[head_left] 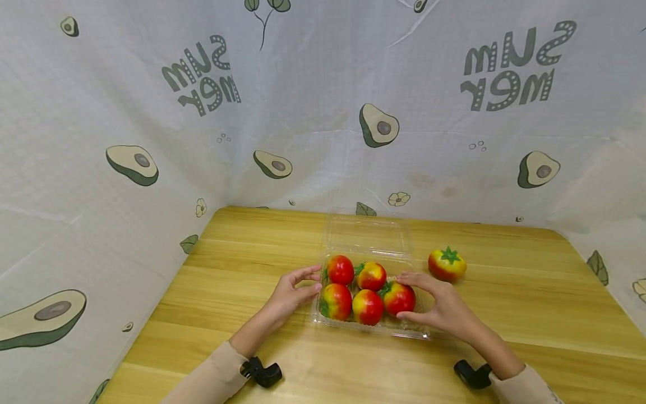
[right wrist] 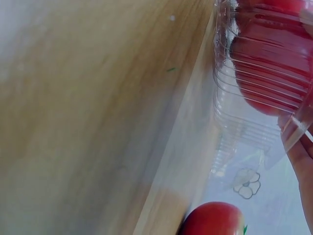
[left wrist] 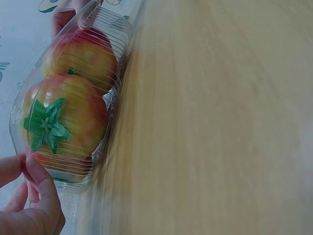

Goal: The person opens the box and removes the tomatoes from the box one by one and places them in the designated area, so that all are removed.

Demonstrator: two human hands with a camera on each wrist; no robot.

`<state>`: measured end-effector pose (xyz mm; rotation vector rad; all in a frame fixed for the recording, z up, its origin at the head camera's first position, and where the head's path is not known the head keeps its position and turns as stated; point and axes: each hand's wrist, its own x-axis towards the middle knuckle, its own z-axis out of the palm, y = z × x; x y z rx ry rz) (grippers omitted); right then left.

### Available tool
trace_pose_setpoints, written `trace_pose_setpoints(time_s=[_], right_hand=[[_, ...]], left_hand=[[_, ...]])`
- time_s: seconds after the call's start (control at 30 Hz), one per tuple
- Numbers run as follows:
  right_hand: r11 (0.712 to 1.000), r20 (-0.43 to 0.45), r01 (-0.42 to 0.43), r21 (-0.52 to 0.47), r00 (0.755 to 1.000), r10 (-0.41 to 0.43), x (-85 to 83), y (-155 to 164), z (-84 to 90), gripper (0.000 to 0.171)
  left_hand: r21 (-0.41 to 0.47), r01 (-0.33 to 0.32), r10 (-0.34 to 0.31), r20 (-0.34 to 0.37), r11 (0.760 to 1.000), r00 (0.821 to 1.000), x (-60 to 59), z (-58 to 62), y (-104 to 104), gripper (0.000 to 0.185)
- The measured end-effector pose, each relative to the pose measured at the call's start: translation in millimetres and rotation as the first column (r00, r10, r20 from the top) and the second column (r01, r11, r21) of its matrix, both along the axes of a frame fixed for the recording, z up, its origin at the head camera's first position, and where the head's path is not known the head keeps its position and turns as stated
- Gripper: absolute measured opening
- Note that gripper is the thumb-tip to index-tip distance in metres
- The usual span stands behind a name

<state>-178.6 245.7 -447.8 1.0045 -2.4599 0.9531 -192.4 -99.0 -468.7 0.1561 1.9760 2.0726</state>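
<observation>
Avocado-print cloth backs the worktop (head_left: 242, 269). Left hand (head_left: 292, 292) pinches the clear box's (head_left: 370, 328) left edge; right hand (head_left: 439, 306) cups its right end, fingers partly hidden. Wrist views are blurred, tomatoes (head_left: 368, 292) cropped.

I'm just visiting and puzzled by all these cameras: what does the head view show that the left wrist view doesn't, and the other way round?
Only the head view shows the clear plastic clamshell box whole with its lid open, five red-yellow toy tomatoes inside, a sixth loose tomato, the right hand and the avocado-print cloth.

Only the left wrist view shows a green leafy calyx up close through the ribbed wall.

Both show the left hand touching the box on the wooden table.
</observation>
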Motion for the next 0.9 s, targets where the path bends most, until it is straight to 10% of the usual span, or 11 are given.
trace_pose_setpoints(time_s=[0.9], right_hand=[[0.975, 0.141, -0.005, -0.223, 0.989, 0.037, 3.6, 9.9, -0.2, 0.064]], left_hand=[[-0.014, -0.001, 0.001, -0.008, 1.0, 1.0, 0.3, 0.6, -0.1, 0.047]])
